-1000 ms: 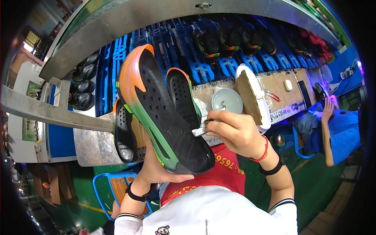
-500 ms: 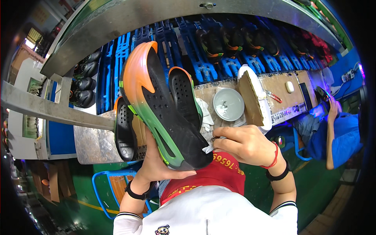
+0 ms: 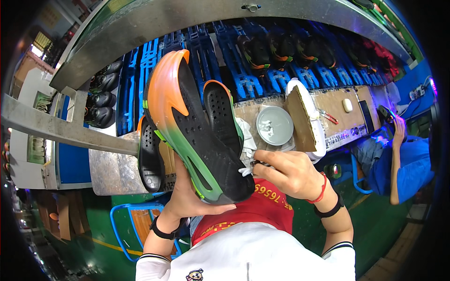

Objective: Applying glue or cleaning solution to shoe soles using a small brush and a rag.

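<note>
A shoe sole (image 3: pixel 196 124) with a black inside and sides fading from orange to green is tilted up in front of me. My left hand (image 3: pixel 184 195) is closed around its lower left side, near the heel. My right hand (image 3: pixel 294 174) pinches a small white cloth (image 3: pixel 245 171) and presses it against the sole's heel end; a dark piece shows between the fingers, too hidden to name. Behind the held sole another sole (image 3: pixel 218 110) is partly covered, and a third sole (image 3: pixel 151 161) lies left on the bench. A crumpled white rag (image 3: pixel 245 133) lies beside a grey bowl (image 3: pixel 285 133).
Right of the bowl stand a white foam piece with cardboard (image 3: pixel 301 119), a red-handled tool (image 3: pixel 329 117) and a white block (image 3: pixel 347 105). Blue racks (image 3: pixel 246 86) with black shoes (image 3: pixel 255 51) run behind. A metal bar (image 3: pixel 70 129) crosses the left. A co-worker (image 3: pixel 408 161) sits at right.
My right hand has shifted slightly up along the heel edge with the white cloth, and its wrist has turned a little. My left hand and the sole stay almost still.
</note>
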{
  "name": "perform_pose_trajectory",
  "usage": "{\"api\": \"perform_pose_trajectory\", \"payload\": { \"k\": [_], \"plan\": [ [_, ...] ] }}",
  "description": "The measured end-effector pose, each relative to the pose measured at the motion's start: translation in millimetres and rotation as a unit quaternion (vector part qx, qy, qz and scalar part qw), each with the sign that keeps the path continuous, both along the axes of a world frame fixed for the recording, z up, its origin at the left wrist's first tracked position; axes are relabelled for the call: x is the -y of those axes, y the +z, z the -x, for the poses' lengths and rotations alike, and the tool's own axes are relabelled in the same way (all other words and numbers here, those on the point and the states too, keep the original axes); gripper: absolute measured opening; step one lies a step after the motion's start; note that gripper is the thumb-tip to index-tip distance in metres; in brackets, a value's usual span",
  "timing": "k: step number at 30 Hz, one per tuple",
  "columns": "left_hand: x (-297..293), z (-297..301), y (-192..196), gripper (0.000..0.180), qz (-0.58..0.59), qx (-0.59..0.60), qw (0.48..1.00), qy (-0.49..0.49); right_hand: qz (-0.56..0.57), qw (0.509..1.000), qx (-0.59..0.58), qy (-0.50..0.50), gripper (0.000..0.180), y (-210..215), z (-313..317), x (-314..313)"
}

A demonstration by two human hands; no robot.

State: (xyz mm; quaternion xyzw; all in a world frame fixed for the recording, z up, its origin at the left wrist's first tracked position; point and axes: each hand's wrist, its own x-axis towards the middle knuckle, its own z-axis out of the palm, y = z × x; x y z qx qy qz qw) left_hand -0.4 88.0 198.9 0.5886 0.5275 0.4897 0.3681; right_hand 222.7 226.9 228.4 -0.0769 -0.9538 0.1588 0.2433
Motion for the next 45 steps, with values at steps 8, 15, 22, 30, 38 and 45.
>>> {"api": "perform_pose_trajectory", "payload": {
  "k": [8, 15, 22, 30, 38, 45],
  "plan": [
    [-3.8, -1.3, 3.0, 0.137, -0.025, -0.040, 0.999, -0.015, 0.055, 0.998, 0.027, 0.029, 0.021, -1.5, -3.2, -1.7],
    [6.4, 1.1, -0.7, 0.145, 0.041, 0.018, 0.999, -0.003, 0.007, 0.998, -0.062, -0.025, 0.020, -5.5, 7.7, -4.6],
    [5.4, -0.7, 0.5, 0.137, 0.054, 0.058, 0.997, -0.008, 0.003, 0.990, -0.112, -0.085, 0.018, -5.5, 19.7, -8.2],
    [-15.6, -17.1, -33.7, 0.038, -0.146, 0.457, 0.877, 0.021, 0.292, 0.938, -0.159, -0.098, 0.011, 1.3, 18.6, 9.7],
    [-23.0, -1.7, -47.6, 0.050, -0.223, 0.355, 0.904, -0.084, 0.416, 0.904, -0.075, -0.061, 0.009, -3.6, 17.5, 23.8],
    [-19.3, -4.0, -52.0, 0.051, -0.248, 0.391, 0.884, -0.067, 0.290, 0.950, -0.067, -0.090, 0.007, -9.2, 20.8, 27.0]
  ]
}}
